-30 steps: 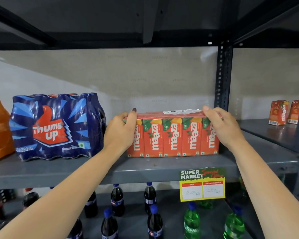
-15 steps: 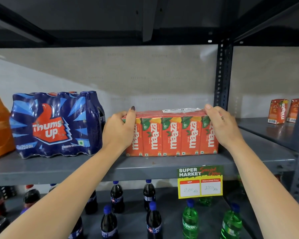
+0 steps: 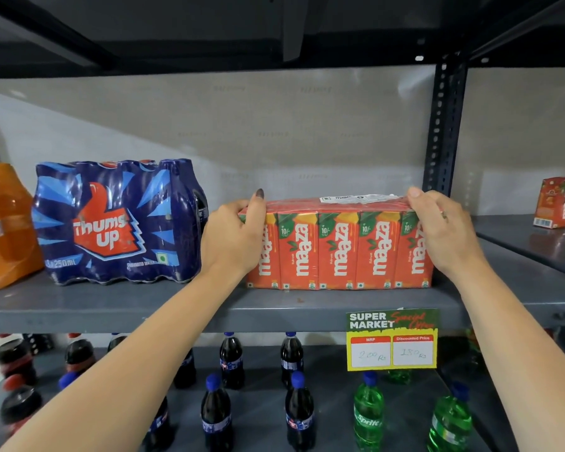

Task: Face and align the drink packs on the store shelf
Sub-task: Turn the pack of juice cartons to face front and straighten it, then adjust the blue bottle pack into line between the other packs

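Note:
A shrink-wrapped orange Maaza carton pack [image 3: 338,246] stands on the grey shelf [image 3: 274,308], labels facing me. My left hand [image 3: 234,238] grips its left end, thumb over the top edge. My right hand [image 3: 439,228] grips its right end, fingers curled over the top. Left of it sits a blue Thums Up bottle pack [image 3: 111,223], its logo facing front. An orange drink pack [image 3: 4,226] is cut off at the far left.
A dark upright post [image 3: 444,132] stands behind the Maaza pack's right end. Loose Maaza cartons [image 3: 556,203] sit on the adjoining shelf at right. A price tag [image 3: 391,340] hangs from the shelf edge. Cola and Sprite bottles [image 3: 369,415] stand on the lower shelf.
Both hands stay clamped on the Maaza pack's ends. The pack has barely shifted on the shelf; the view has only moved slightly.

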A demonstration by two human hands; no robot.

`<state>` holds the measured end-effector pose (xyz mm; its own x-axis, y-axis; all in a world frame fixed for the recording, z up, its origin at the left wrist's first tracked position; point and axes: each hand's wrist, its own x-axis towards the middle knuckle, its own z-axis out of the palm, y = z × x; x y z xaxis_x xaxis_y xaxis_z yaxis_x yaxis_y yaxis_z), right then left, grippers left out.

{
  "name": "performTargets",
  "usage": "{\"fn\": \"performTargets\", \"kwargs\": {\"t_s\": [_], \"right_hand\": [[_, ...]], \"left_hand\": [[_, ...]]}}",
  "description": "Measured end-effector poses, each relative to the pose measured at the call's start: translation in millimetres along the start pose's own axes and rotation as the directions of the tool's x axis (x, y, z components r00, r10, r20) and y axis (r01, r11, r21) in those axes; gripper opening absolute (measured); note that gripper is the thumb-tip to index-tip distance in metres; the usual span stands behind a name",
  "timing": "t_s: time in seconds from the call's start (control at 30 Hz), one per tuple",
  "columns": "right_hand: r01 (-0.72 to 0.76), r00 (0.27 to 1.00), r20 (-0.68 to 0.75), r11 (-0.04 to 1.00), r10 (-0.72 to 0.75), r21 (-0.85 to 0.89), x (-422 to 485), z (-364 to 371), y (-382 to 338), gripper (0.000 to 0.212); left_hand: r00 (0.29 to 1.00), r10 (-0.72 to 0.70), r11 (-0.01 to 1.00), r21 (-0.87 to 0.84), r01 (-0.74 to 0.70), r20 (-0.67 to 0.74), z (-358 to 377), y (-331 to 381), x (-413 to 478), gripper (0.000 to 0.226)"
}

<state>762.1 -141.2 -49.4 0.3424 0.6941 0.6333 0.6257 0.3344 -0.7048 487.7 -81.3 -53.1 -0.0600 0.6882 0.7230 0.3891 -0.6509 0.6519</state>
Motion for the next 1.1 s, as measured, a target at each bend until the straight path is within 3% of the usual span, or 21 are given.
{"fn": "performTargets", "kwargs": {"t_s": [0.23, 0.33, 0.4, 0.47, 0.5, 0.6, 0.63, 0.7, 0.77, 0.8, 0.87, 0.93, 0.97, 1.03, 1.1], "right_hand": [[-0.025, 1.0, 0.017, 0.999, 0.024, 0.039, -3.0, -2.4, 0.6, 0.074], [-0.077, 0.997, -0.003, 0.996, 0.077, 0.041, -7.6, -0.5, -2.1, 0.076], [-0.067, 0.984, -0.163, 0.995, 0.078, 0.07, -13.2, 2.5, -7.1, 0.063], [0.013, 0.893, -0.448, 0.992, 0.045, 0.125, -22.7, -3.5, -15.5, 0.043], [0.103, 0.852, -0.524, 0.985, -0.013, 0.142, -32.1, -3.5, -25.3, 0.038], [0.48, 0.756, -0.58, 0.859, -0.303, 0.178, -76.0, 40.2, -86.1, 0.013], [0.546, 0.742, -0.557, 0.819, -0.374, 0.176, -92.7, 68.7, -110.7, 0.015], [0.563, 0.806, -0.375, 0.789, -0.458, 0.248, -118.2, 134.5, -159.9, 0.017], [0.412, 0.906, -0.184, 0.893, -0.381, 0.179, -125.2, 187.2, -178.6, 0.011], [0.313, 0.944, -0.142, 0.945, -0.298, 0.097, -122.8, 207.4, -181.1, 0.026], [0.11, 0.99, -0.092, 0.994, -0.109, 0.015, -114.7, 230.7, -178.3, 0.067], [-0.038, 0.999, 0.024, 0.999, 0.038, 0.019, -107.7, 239.7, -175.4, 0.102], [-0.093, 0.992, 0.084, 0.995, 0.091, 0.028, -104.9, 241.6, -172.8, 0.108], [-0.147, 0.978, 0.153, 0.989, 0.141, 0.033, -101.6, 242.7, -165.6, 0.094], [-0.114, 0.985, 0.135, 0.993, 0.112, 0.01, -101.7, 241.0, -164.6, 0.057]], "left_hand": [[0.993, -0.105, 0.994, -0.002, 0.105, 0.059, -6.3, 10.2, -13.0, 0.057], [1.0, 0.014, 1.0, 0.02, -0.014, 0.021, -21.6, 16.5, -43.0, 0.046], [0.989, 0.134, 0.99, -0.031, -0.136, -0.061, -41.9, 17.3, -61.4, 0.036], [0.968, 0.205, 0.974, -0.065, -0.217, -0.146, -70.3, 12.9, -66.3, 0.037], [0.956, 0.234, 0.968, -0.052, -0.247, -0.178, -87.7, 7.0, -63.6, 0.035], [0.913, 0.294, 0.955, 0.039, -0.295, -0.283, -146.0, -21.1, -44.5, 0.028], [0.901, 0.285, 0.958, 0.094, -0.27, -0.325, -162.0, -33.0, -35.2, 0.028], [0.895, 0.233, 0.954, 0.269, -0.134, -0.379, -191.5, -59.0, -16.9, 0.033], [0.929, 0.11, 0.947, 0.322, 0.01, -0.353, -200.8, -81.4, -6.6, 0.044], [0.958, 0.031, 0.968, 0.248, 0.043, -0.287, -203.4, -89.7, -4.6, 0.052], [0.976, -0.167, 0.985, -0.064, 0.159, -0.142, -209.0, -100.2, -0.6, 0.061], [0.941, -0.338, 0.902, -0.285, 0.326, 0.008, -217.9, -107.9, 8.9, 0.059], [0.927, -0.367, 0.877, -0.307, 0.37, 0.071, -221.7, -111.1, 12.8, 0.056], [0.929, -0.358, 0.88, -0.297, 0.37, 0.097, -225.0, -119.5, 15.3, 0.05], [0.938, -0.337, 0.897, -0.272, 0.347, 0.084, -226.7, -122.5, 14.4, 0.049]]}}
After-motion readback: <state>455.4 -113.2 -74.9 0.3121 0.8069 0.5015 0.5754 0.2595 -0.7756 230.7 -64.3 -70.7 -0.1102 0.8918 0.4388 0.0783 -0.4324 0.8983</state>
